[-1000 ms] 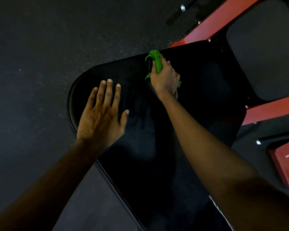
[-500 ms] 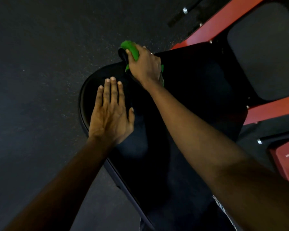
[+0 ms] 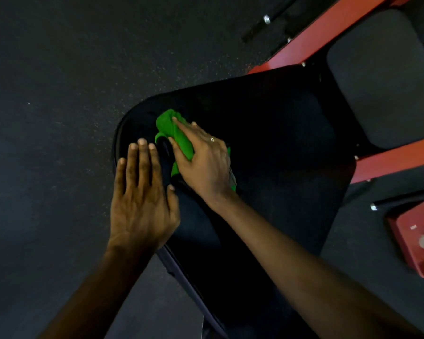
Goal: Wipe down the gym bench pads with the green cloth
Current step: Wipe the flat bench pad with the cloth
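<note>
Right hand [image 3: 203, 162]: grips the bunched green cloth [image 3: 174, 133], pressing it on the black bench pad [image 3: 279, 143] toward 10 o'clock, near the rounded end.
Left hand [image 3: 142, 204]: flat, fingers straight and together, on the pad's 8 o'clock edge.
Progress: mid-wipe, I judge; no wiped trace shows. I reckon the grey pad [image 3: 382, 81] at 2 o'clock remains.
Room: dark speckled floor [image 3: 59, 69]; red frame [image 3: 328, 33] at 1 o'clock.

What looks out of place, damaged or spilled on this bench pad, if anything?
Nothing stands out. The black pad shows no tear or spill that I can see, though it is dark. The right hand holds the bunched green cloth against it; the left hand lies flat near its edge.
</note>
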The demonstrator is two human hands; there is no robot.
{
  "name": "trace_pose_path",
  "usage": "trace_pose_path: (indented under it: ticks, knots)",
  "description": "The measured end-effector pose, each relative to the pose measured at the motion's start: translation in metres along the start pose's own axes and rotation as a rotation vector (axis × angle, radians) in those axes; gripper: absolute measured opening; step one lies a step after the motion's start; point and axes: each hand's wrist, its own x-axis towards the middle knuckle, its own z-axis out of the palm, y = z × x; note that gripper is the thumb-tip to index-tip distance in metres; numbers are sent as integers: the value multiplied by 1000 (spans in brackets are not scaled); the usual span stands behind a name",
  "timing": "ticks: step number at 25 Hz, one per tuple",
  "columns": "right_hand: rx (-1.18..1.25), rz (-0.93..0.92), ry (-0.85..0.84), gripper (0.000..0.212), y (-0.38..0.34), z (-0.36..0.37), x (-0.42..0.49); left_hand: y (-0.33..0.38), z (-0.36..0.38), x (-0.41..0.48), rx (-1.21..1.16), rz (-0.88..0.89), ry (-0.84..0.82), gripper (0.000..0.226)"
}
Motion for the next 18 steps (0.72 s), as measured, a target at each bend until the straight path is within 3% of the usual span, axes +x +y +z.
trace_pose_path:
  ticks: [6, 10, 14, 18]
  knots:
    - [44, -42, 32, 41, 6, 11, 37, 4, 4, -1, 9, -16, 28, 76]
    - [26, -64, -37, 44, 18, -17, -40, 7, -2, -4, -27, -49, 14, 78]
    - [-15, -91, -84, 46, 47, -44, -129, 46, 9, -40, 8, 118, -58, 79]
    - [-28, 1, 46, 42, 76, -37, -59, 59, 21, -54, 46, 101, -33, 71]
